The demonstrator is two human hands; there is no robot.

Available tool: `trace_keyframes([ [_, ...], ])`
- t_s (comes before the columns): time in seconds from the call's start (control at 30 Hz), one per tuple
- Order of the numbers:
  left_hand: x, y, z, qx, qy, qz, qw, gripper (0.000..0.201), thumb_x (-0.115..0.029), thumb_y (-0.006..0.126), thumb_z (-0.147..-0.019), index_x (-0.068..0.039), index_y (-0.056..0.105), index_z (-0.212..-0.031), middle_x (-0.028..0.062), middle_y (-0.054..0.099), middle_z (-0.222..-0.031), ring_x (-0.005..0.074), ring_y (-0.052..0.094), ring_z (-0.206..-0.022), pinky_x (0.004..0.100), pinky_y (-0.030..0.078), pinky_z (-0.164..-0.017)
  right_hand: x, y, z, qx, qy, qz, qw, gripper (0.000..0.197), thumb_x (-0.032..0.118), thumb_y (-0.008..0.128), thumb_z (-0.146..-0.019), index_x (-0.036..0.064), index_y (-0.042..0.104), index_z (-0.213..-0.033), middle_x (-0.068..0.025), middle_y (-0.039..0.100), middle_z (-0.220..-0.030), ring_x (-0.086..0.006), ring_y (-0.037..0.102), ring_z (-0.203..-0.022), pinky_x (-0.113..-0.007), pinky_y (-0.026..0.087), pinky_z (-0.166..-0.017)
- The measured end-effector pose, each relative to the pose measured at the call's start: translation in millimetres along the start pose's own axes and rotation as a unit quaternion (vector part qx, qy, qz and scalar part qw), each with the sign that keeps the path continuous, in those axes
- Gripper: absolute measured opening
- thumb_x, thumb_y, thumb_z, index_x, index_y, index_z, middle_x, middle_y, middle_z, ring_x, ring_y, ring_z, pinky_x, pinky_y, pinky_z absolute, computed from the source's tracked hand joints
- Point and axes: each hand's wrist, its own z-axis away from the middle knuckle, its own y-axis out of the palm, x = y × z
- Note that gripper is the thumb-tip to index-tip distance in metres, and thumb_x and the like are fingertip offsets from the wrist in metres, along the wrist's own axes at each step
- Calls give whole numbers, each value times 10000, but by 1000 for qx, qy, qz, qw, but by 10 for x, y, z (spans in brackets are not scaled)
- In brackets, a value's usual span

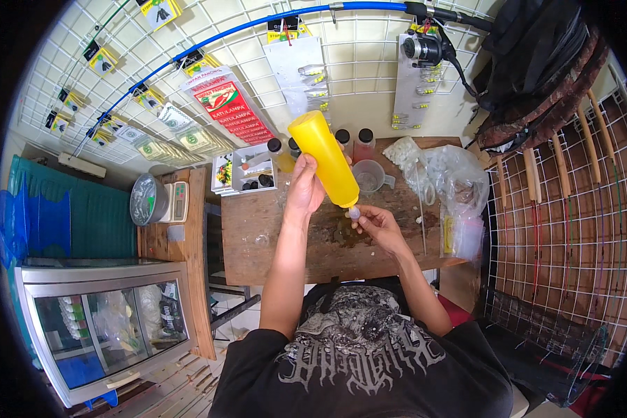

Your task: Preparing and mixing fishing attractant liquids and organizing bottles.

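Note:
My left hand (305, 187) is wrapped round a yellow squeeze bottle (325, 159), which is tilted with its base up and its neck pointing down to the right. Below that neck, my right hand (375, 228) pinches a small, pale, translucent piece (354, 212) between thumb and fingers. The piece meets the bottle's mouth; whether it is a cap or a little container I cannot tell. Both hands are over the wooden table (258, 240), which has a dark wet patch under them.
Behind the bottle stand several dark-capped bottles (364, 145), a clear measuring cup (370, 176) and a white divided box (254, 167). Plastic bags (460, 177) lie at the right. A kitchen scale (177, 202) and metal bowl (150, 199) sit left, above a glass-fronted cabinet (111, 324). A blue fishing rod (258, 23) crosses the wall grid.

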Motion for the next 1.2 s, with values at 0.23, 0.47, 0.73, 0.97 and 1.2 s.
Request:
trace_keyframes([
  [0.23,-13,1,1,7,0,-2,1000,640,-478,604,-956,-26,449,-1382,148,586,-1259,313,627,-1116,483,565,-918,9,-3,-1,6,-2,7,1000,307,38,575,-1006,-11,618,-1306,-27,698,-1034,-80,599,-840,-233,488,-748],
  [0.47,-21,65,-2,-2,6,13,1000,604,-447,629,-962,-7,476,-1346,133,616,-1217,269,655,-1063,415,566,-899,-9,-15,-10,10,-1,3,1000,309,38,572,-1007,-13,614,-1308,-27,700,-1059,-76,606,-852,-229,490,-748],
  [0.73,-7,55,-4,-7,4,13,1000,595,-438,623,-968,-14,469,-1356,133,613,-1223,271,654,-1064,415,566,-899,-25,-32,-18,12,-1,1,1000,306,50,574,-1011,-9,615,-1309,-19,697,-1053,-74,596,-839,-227,487,-742],
  [0.97,-15,57,-1,-4,4,9,1000,607,-449,620,-966,-14,468,-1361,133,613,-1222,271,652,-1066,413,566,-895,-20,-27,-15,15,-3,-7,1000,315,49,574,-1010,-12,609,-1317,-16,694,-1050,-77,595,-845,-230,488,-750],
  [1.2,-18,60,4,-9,5,7,1000,610,-453,619,-966,-11,469,-1358,131,614,-1219,269,654,-1061,410,566,-890,-25,-19,-15,10,1,-11,1000,314,54,571,-1012,-12,609,-1317,-17,691,-1061,-76,596,-861,-232,490,-754],
])
